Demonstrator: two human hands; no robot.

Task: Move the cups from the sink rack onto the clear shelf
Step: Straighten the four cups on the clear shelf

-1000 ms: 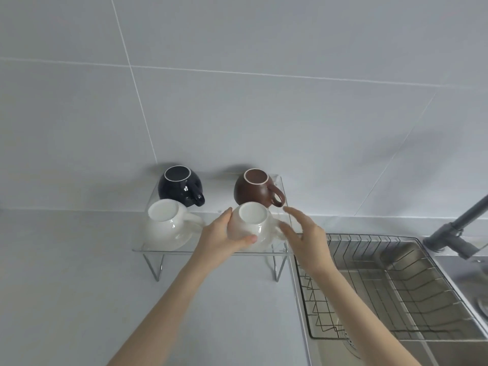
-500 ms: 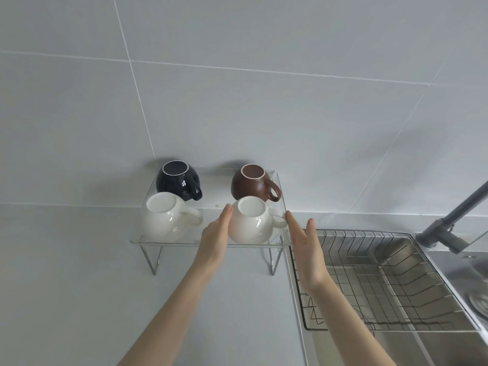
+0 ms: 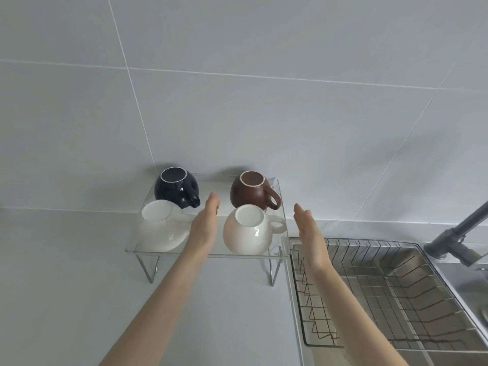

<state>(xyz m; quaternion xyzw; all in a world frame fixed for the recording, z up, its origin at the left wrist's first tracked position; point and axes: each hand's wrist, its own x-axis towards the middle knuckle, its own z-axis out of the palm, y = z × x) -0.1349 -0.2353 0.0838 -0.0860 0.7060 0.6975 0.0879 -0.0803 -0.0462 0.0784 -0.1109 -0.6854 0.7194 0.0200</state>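
On the grey counter (image 3: 66, 299) against the tiled wall stands the clear shelf (image 3: 200, 253) on thin metal legs, and four cups sit upside down on it. At the front left is a white cup (image 3: 161, 231); behind it, a black cup (image 3: 176, 186) with its handle pointing right. The left hand (image 3: 205, 228) reaches between the two front cups — fingers straight and together, palm facing right, holding nothing and not touching the cup beside it. Just right of it sits the second white cup (image 3: 248, 232), handle to the right, with a brown cup (image 3: 252, 190) behind. The right hand (image 3: 310, 235) hovers past the shelf's right end, flat and open, palm facing left, empty. Below it the wire rack (image 3: 396, 291) lies in the steel sink — no cups in it — and a dark faucet (image 3: 459, 237) stands at far right.
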